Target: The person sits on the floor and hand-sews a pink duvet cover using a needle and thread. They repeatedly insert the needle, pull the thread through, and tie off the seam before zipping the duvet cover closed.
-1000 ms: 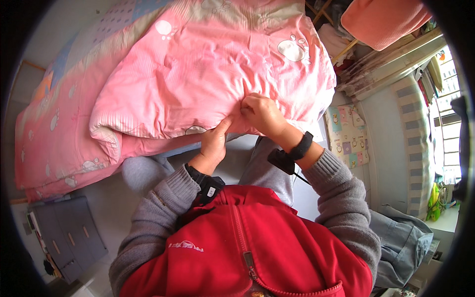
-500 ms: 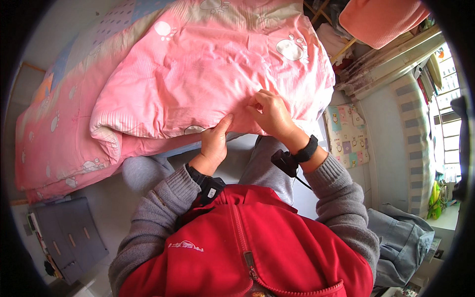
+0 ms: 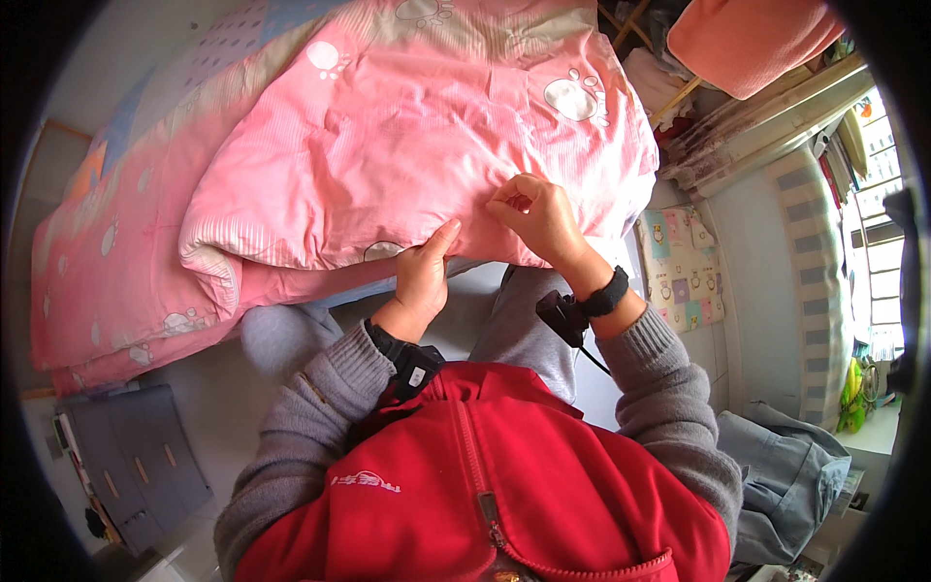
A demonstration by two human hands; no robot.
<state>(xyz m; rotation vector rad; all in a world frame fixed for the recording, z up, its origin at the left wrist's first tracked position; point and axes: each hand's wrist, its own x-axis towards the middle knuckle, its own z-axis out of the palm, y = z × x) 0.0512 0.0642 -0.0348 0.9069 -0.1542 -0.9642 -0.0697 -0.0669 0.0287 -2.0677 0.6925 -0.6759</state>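
A thick pink quilt (image 3: 378, 145) with white paw prints lies bunched over the bed, its near edge hanging toward my knees. My left hand (image 3: 424, 276) grips that edge, thumb on top and the fingers hidden underneath. Just right of it, my right hand (image 3: 538, 213) is closed in a pinch at the quilt's surface, thumb and forefinger together. Whatever sits between those fingertips is too small to make out. Both wrists wear black straps, and a small black device (image 3: 561, 318) hangs by the right one.
My grey-trousered knees (image 3: 291, 339) are under the quilt's edge. A grey cabinet (image 3: 136, 466) stands at lower left. To the right are a patterned mat (image 3: 679, 262), a curtain (image 3: 756, 126), a bright window (image 3: 881, 233) and grey cloth (image 3: 786, 475). An orange-pink cushion-like thing (image 3: 752, 44) is at upper right.
My right hand has shifted slightly to the right and its fingers have bent a little differently, still pinched. My left hand keeps its grip on the quilt's edge.
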